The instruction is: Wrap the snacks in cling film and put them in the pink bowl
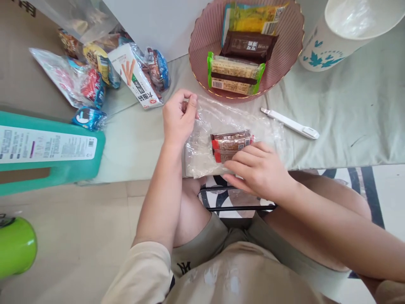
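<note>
A clear plastic bag (228,122) lies on the pale green cloth (348,109) in front of me. My left hand (177,120) pinches the bag's upper left edge between thumb and fingers. My right hand (257,169) rests on the bag's lower right, its fingers pressed against a brown and red snack packet (230,143) that sits inside the bag. Just beyond the bag stands a pink ribbed bowl (284,55) holding several wrapped snack bars (236,72).
A white sealing clip (289,123) lies right of the bag. A white cup with teal leaves (332,46) stands at the back right. Loose snack packets (133,71) lie at the back left, beside a teal box (47,147). A green object (15,245) sits low left.
</note>
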Demonstrator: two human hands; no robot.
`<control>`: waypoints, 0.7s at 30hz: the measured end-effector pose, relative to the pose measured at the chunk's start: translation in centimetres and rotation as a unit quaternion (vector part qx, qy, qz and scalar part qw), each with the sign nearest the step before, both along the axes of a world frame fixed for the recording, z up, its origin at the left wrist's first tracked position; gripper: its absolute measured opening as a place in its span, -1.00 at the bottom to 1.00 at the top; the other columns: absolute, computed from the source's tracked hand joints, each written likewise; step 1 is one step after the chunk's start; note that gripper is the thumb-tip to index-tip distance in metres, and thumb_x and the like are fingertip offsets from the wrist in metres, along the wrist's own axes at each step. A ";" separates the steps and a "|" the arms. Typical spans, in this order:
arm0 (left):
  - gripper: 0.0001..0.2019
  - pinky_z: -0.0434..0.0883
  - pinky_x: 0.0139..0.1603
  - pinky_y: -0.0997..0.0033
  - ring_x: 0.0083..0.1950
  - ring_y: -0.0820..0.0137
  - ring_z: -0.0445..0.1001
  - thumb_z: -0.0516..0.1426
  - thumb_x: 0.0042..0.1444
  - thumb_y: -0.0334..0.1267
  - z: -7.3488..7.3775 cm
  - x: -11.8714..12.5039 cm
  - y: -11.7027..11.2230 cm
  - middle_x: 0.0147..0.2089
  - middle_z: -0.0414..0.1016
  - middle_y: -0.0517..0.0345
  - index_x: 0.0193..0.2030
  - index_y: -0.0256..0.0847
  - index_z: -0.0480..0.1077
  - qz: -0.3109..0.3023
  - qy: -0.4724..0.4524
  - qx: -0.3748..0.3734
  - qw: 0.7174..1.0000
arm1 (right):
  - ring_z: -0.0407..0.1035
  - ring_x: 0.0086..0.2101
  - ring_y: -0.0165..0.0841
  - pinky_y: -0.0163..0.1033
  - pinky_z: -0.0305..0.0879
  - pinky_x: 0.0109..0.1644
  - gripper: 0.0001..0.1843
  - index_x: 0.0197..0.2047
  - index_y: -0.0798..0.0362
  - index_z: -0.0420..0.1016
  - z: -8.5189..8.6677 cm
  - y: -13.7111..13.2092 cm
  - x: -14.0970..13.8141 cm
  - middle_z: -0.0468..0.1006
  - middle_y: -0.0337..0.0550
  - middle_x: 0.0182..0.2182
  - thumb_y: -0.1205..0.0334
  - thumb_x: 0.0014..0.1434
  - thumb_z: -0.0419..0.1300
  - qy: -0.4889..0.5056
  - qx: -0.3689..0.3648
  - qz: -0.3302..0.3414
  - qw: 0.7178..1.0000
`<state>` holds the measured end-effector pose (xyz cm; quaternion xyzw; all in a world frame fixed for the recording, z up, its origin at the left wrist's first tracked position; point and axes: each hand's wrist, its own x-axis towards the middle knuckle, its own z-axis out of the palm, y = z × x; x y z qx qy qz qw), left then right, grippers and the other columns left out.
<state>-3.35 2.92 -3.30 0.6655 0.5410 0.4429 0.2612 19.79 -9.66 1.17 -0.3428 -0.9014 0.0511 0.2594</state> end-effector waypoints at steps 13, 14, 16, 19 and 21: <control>-0.44 0.29 -0.46 0.39 -0.54 0.44 0.37 0.00 0.30 0.40 0.9 1.3 -0.4 -0.57 0.29 0.27 -0.30 -0.08 0.37 0.031 0.015 -0.003 0.999 | 0.45 -0.04 -0.05 -0.04 0.12 -0.04 -0.64 0.10 0.11 0.51 2.8 3.0 -2.3 0.62 0.03 -0.05 0.15 0.28 0.29 -0.199 -0.154 -0.122 0.960; -0.44 0.28 -0.47 0.39 -0.55 0.44 0.35 0.00 0.30 0.40 0.8 1.2 -0.3 -0.57 0.29 0.28 -0.30 -0.09 0.37 0.036 0.014 -0.001 0.999 | 0.44 -0.04 -0.04 -0.05 0.11 -0.04 -0.62 0.10 0.12 0.50 2.8 2.9 -2.3 0.61 0.03 -0.07 0.14 0.27 0.30 -0.208 -0.151 -0.125 0.958; -0.47 0.26 -0.47 0.39 -0.56 0.45 0.33 0.02 0.32 0.36 0.6 0.9 -0.2 -0.58 0.29 0.28 -0.30 -0.10 0.38 0.050 0.017 0.001 0.999 | 0.41 -0.06 -0.03 -0.04 0.09 -0.05 -0.63 0.07 0.11 0.49 2.8 2.7 -2.4 0.60 0.05 -0.10 0.14 0.25 0.32 -0.219 -0.136 -0.134 0.957; -0.56 0.23 -0.43 0.38 -0.56 0.45 0.31 0.08 0.37 0.21 0.2 0.5 0.0 -0.58 0.29 0.29 -0.31 -0.11 0.39 0.079 0.037 0.000 0.996 | 0.38 -0.12 -0.06 -0.04 0.06 -0.06 -0.82 -0.07 0.10 0.50 2.9 2.0 -2.7 0.57 0.06 -0.16 0.20 0.30 0.26 -0.227 -0.103 -0.137 0.959; -0.64 0.21 -0.42 0.38 -0.55 0.45 0.30 0.13 0.37 0.10 0.1 0.3 0.0 -0.59 0.29 0.30 -0.32 -0.12 0.41 0.089 0.055 -0.004 0.994 | 0.37 -0.18 -0.09 -0.05 0.05 -0.08 -0.92 -0.15 0.08 0.50 3.1 1.3 -2.8 0.56 0.05 -0.19 0.26 0.33 0.21 -0.225 -0.085 -0.137 0.961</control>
